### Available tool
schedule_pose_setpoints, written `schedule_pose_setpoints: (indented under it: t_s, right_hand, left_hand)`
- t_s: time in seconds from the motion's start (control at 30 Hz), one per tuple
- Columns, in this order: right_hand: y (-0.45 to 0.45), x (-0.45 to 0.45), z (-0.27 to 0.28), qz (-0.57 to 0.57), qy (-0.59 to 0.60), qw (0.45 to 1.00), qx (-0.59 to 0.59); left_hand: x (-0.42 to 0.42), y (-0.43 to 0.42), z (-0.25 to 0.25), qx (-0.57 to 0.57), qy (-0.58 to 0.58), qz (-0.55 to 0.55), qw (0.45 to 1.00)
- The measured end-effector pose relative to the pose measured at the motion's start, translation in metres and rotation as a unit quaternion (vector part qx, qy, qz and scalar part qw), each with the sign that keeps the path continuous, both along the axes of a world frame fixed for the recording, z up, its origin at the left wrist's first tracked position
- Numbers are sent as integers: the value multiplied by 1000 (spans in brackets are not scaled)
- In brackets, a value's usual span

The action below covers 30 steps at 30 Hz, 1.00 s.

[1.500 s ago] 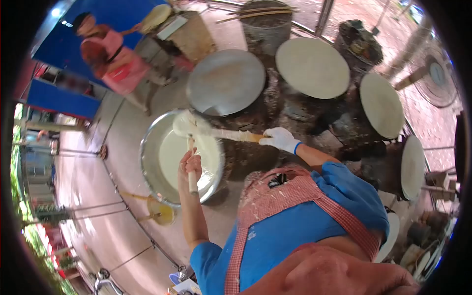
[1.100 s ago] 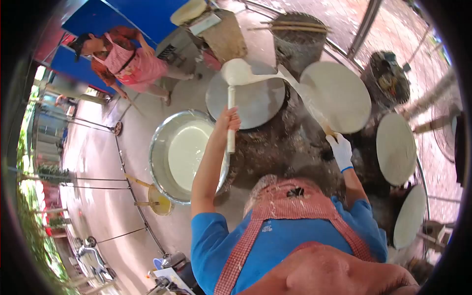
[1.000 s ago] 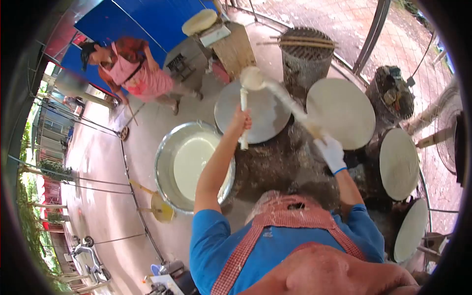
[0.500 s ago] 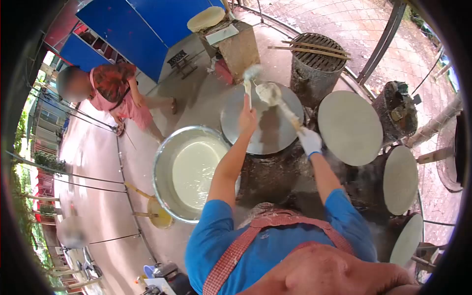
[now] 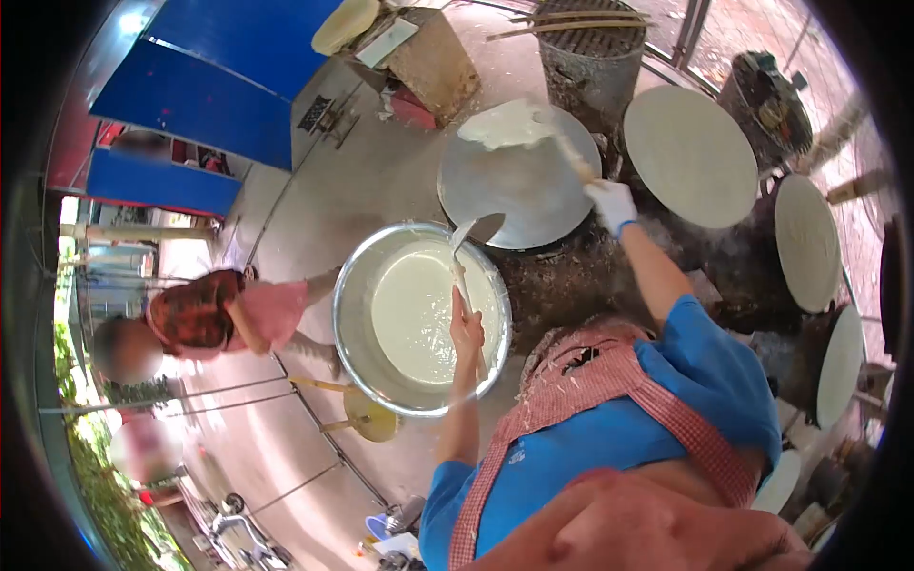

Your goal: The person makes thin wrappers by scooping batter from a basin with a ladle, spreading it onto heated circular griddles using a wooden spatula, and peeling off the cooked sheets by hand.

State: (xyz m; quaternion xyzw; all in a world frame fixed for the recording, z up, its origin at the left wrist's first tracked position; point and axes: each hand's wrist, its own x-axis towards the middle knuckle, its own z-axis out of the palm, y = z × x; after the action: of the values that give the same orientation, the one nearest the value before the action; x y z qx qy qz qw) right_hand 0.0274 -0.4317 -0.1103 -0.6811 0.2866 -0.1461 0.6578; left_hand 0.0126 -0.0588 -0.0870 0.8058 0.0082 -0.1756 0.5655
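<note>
My bare left hand (image 5: 466, 333) is closed around the handle of a ladle (image 5: 459, 274). The ladle's head is over the rim of a large metal basin (image 5: 345, 314), which contains pale, creamy batter (image 5: 414, 309). My right hand (image 5: 612, 205), in a white glove, grips the wooden handle of a batter spreader (image 5: 574, 159). The spreader's coated head rests at a patch of wet batter (image 5: 505, 126) on the far left part of a round griddle (image 5: 514, 186). Bare metal shows on the griddle's nearer part.
More round griddles, one covered with a pale sheet (image 5: 690, 157), curve along the right. A grated drum (image 5: 590, 57) with sticks on top stands behind. A block (image 5: 428, 67) bears a stack of flatbreads (image 5: 345, 26). At left, a person (image 5: 205, 309) stands near a yellow stool (image 5: 371, 414).
My left hand has drawn the ladle from above the griddle back over the basin. Batter now lies on the griddle's far side, under the spreader. The person at left has shifted, and my view has turned.
</note>
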Motion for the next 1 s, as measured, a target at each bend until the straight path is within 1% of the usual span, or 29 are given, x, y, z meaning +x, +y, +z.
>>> schedule_pose_setpoints:
  t_s: [0.03,0.07,0.1,0.13,0.2,0.23,0.27,0.3,0.33,0.37,0.4,0.43,0.5,0.53,0.57,0.6,0.63,0.67,0.7,0.73,0.77,0.8,0.87,0.9,0.93,0.97,1.0]
  right_hand:
    - [29,10,-9,-22,36,995,96]
    - [52,24,-17,13,-18,999,32]
    - [57,35,-10,82,71,994,-35]
    - [41,50,-35,127,-4,959,-255]
    - [21,21,37,113,28,953,-281]
    - [0,10,19,97,-9,957,-273]
    - [-30,9,0,78,-53,957,-273]
    - [-35,13,-27,74,-14,969,-234]
    - [-13,7,-30,72,2,989,-128]
    - [10,1,-32,59,20,998,-24]
    - [38,6,-7,52,10,990,134]
    - [42,10,5,93,41,986,136]
    - [23,10,29,172,80,971,143]
    - [6,5,48,172,53,973,146]
    - [-21,1,55,180,113,960,183]
    - [-38,2,54,128,109,970,173]
    - [-49,11,44,90,82,976,183]
    - [-53,20,29,49,60,978,193]
    - [-47,27,15,100,78,975,181]
    - [-34,29,20,151,95,969,168]
    - [-25,23,28,221,98,954,177]
    - [-21,19,21,222,94,945,219]
    - [-39,9,51,256,127,932,225]
    - [-60,11,48,248,146,938,194]
    - [-80,24,43,240,163,943,163]
    - [-80,67,50,230,400,887,21]
    - [-78,78,46,236,402,884,27]
  left_hand:
    - [-8,4,6,-12,59,17,998]
    - [-10,6,5,-11,65,13,998]
    - [-9,9,1,5,46,7,999]
    - [-9,12,-5,22,27,5,999]
    - [-13,36,-46,68,-95,-15,993]
    - [-11,32,-41,100,-221,-40,969]
    - [-9,31,-33,102,-218,-49,969]
    - [-7,30,-26,104,-216,-58,969]
    - [-5,28,-18,105,-213,-67,969]
    - [-6,28,-19,95,-119,-50,987]
    - [-5,21,-22,79,-21,-32,996]
    - [-10,18,-22,76,-23,-28,996]
    - [-12,11,-19,56,-74,8,996]
    - [-16,9,-13,60,-79,15,995]
    - [-19,7,-4,50,-56,25,997]
    - [-19,3,0,39,-37,34,998]
    - [-15,2,-12,67,-79,36,994]
    - [-16,6,-22,69,-82,38,994]
    - [-21,1,-11,30,-32,57,997]
    - [-23,-5,-3,-10,16,76,997]
    - [-24,-10,-1,21,30,93,995]
    - [-33,-12,4,22,32,97,995]
    - [-44,-21,23,-3,107,177,978]
    - [-54,-21,31,1,102,184,978]
    - [-64,-22,39,-33,132,211,968]
    - [-72,-21,43,-65,165,238,955]
    - [-77,-17,41,-57,168,243,954]
